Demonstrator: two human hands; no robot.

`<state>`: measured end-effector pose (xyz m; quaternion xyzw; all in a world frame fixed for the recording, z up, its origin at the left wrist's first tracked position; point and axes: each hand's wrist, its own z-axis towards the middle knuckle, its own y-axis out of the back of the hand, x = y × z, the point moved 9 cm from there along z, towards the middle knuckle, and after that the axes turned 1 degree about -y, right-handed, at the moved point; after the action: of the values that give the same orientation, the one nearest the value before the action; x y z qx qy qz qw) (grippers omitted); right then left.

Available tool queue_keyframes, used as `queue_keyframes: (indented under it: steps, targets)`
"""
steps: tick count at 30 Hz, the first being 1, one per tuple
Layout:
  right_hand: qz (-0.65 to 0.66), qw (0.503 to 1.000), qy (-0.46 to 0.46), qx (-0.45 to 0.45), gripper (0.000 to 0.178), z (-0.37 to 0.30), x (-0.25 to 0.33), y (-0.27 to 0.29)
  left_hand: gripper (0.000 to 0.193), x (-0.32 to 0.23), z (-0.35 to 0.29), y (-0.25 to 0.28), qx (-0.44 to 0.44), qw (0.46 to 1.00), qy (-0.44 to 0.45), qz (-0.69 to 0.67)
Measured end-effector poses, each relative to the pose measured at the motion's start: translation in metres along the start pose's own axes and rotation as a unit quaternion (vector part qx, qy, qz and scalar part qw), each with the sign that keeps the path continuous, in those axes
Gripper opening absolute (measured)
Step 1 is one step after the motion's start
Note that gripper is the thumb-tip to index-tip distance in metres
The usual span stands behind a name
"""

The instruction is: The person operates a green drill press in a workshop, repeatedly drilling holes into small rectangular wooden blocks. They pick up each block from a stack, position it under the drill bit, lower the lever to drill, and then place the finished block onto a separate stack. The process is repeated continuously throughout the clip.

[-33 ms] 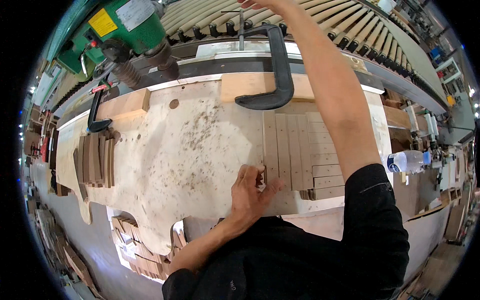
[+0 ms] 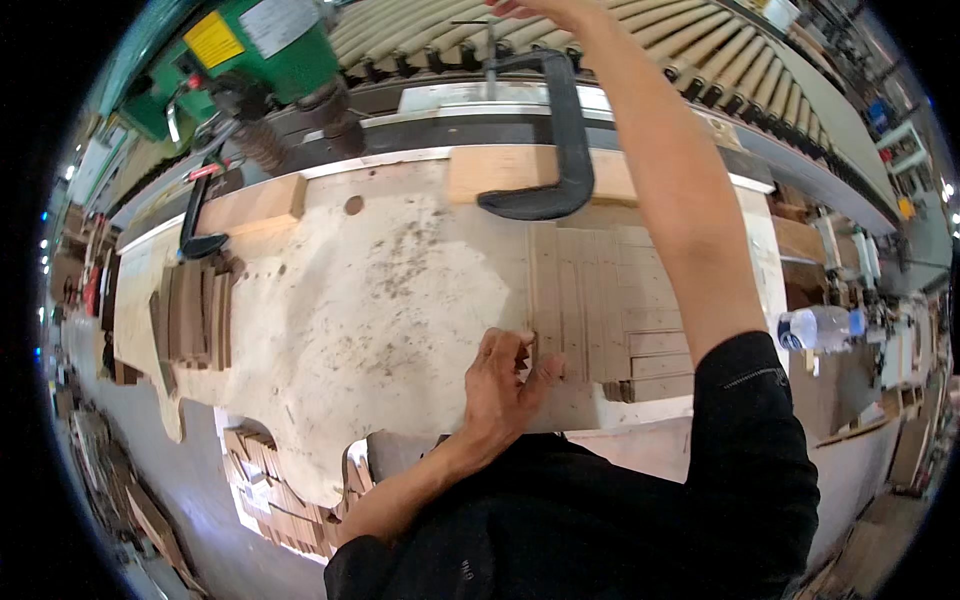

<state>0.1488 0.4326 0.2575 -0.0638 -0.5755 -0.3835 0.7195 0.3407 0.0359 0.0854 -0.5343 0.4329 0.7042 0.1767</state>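
Free: bare board point(image 2: 340, 310), broad passage left of the left hand point(image 2: 507, 380), ending at brown stacked strips point(image 2: 192, 315).
Obstructed: just right of that hand, pale wooden strips point(image 2: 582, 300), laid flat; ahead of it, wood block point(image 2: 500, 172) and large black clamp point(image 2: 572, 130); ahead and right, right forearm point(image 2: 690, 210), crossing over the board; close behind, dark-clothed torso point(image 2: 580, 510).

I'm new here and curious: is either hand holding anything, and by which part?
Can't tell: the left hand is at the near end of a strip, any grip unclear; the right hand is cut off by the picture's top edge.
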Motion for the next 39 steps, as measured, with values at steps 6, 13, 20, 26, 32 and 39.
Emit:
queue_keyframes:
  steps: [6,13,20,26,32,39]
  targets:
    - [-0.108,0.993,-0.033,0.011,0.064,-0.044,-0.006,0.036,0.031,0.071,0.029,0.127,-0.164,0.95,-0.062,0.258]
    - [-0.11,0.991,-0.081,0.003,0.062,-0.039,0.03,-0.013,0.027,0.182,0.019,0.394,-0.316,0.742,0.121,0.579]
    - [-0.13,0.988,-0.081,-0.018,0.059,-0.04,0.027,-0.016,0.028,0.183,0.012,0.413,-0.368,0.714,0.116,0.584]
    - [-0.107,0.991,-0.068,-0.03,0.055,-0.034,0.012,-0.005,0.034,0.182,0.017,0.469,-0.372,0.643,0.223,0.631]
    - [-0.096,0.994,-0.049,0.005,0.053,-0.035,0.025,-0.016,0.021,0.146,0.056,0.399,-0.295,0.827,-0.03,0.477]
    - [-0.102,0.991,-0.087,0.004,0.046,-0.037,0.027,-0.015,0.021,0.113,0.167,0.244,-0.126,0.9,-0.213,0.358]
